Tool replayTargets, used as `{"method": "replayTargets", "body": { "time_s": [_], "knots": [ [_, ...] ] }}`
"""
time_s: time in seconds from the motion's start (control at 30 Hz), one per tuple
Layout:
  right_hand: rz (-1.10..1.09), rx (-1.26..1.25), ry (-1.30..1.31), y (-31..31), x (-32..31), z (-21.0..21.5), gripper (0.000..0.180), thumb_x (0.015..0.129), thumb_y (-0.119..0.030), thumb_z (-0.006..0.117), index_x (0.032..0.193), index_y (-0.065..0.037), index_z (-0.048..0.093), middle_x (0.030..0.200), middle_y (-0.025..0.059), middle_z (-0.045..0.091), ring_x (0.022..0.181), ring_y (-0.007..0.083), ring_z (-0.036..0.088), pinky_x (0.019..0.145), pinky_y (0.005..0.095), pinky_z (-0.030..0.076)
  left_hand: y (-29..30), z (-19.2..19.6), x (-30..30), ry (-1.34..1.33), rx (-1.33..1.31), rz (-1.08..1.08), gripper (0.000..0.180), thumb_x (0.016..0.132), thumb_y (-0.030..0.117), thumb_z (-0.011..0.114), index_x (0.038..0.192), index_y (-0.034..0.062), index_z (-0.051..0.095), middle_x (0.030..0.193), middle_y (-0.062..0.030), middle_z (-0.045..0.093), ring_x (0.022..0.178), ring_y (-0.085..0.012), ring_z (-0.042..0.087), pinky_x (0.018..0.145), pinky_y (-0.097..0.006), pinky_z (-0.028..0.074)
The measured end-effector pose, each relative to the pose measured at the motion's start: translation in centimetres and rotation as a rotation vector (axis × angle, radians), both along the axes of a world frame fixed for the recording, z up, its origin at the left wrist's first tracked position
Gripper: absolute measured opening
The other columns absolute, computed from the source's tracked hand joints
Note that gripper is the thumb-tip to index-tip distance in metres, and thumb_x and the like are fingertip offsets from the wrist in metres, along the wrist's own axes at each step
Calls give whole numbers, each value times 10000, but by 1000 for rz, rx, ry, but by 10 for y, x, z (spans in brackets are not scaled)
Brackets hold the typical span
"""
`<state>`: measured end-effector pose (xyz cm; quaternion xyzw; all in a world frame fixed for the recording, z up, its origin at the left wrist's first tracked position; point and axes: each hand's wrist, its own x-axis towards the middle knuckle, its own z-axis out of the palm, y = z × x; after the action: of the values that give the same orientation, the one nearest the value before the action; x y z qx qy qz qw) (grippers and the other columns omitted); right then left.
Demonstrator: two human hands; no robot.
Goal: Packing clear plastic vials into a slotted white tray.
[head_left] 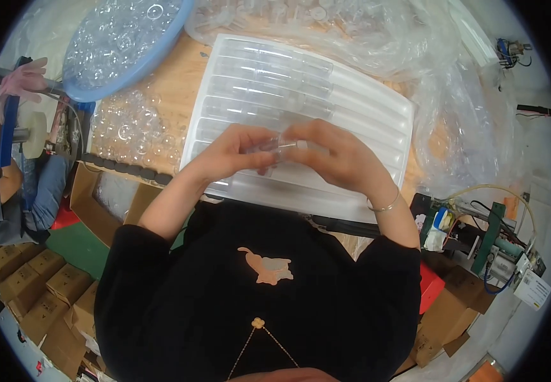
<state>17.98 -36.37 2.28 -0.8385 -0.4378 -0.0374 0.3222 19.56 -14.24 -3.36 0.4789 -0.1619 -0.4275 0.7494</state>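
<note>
My left hand (237,153) and my right hand (336,156) meet over a white ridged tray (371,121). Between their closed fingers is a small clear plastic part (284,150), partly hidden, so its exact shape does not show. Fingertips of both hands press on it from opposite sides. Beneath them, the tray's long grooves carry clear plastic tubes (250,83) lying in rows, mostly over its left and far part. Toward the right, the grooves show bare white.
A blue basin (177,32) heaped with clear round pieces stands at the far left. Loose clear pieces (132,124) lie beside it. Plastic bags (377,38) cover the back and right. A small machine (498,248) is at right, cardboard boxes (69,283) at lower left. Another person (8,197) sits left.
</note>
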Motion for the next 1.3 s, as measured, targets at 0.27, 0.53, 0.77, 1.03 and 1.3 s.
{"method": "replayTargets", "body": {
  "time_s": [0.27,0.53,0.77,1.03,1.3],
  "knots": [
    [17,15,-132,2,-7,7,330,668,21,638,977,-92,615,1000,85,588,882,268,585,754,316,495,3,-4,1,-205,0,15,377,783,48,630,1134,-6,504,991,-56,579,915,-143,545,808,-281,443],
    [-434,1103,557,22,-18,-48,303,905,-76,474,1175,20,374,1086,134,549,976,180,553,838,271,443,-14,-7,-12,-634,8,319,535,664,-38,663,1145,68,455,1136,-87,476,1102,-191,436,895,-291,362],
    [-588,1204,563,72,-31,-61,339,964,-241,351,1209,-8,320,953,62,506,831,96,479,761,239,407,-31,-6,-28,-889,112,616,530,659,49,724,1128,69,480,979,-102,513,781,-212,512,647,-314,425],
    [-621,789,171,75,-43,-87,457,937,-299,394,1206,59,301,1125,132,386,912,169,454,813,289,391,-18,-10,-38,-1414,546,905,263,751,328,618,802,75,567,632,-53,504,506,-237,509,460,-330,389],
    [-412,709,511,96,-37,-73,377,939,-239,405,1185,34,320,1110,140,394,843,144,475,684,259,433,24,-14,-60,-651,528,1134,273,899,207,371,748,40,525,616,-111,486,554,-240,497,528,-321,384]
  ]
}}
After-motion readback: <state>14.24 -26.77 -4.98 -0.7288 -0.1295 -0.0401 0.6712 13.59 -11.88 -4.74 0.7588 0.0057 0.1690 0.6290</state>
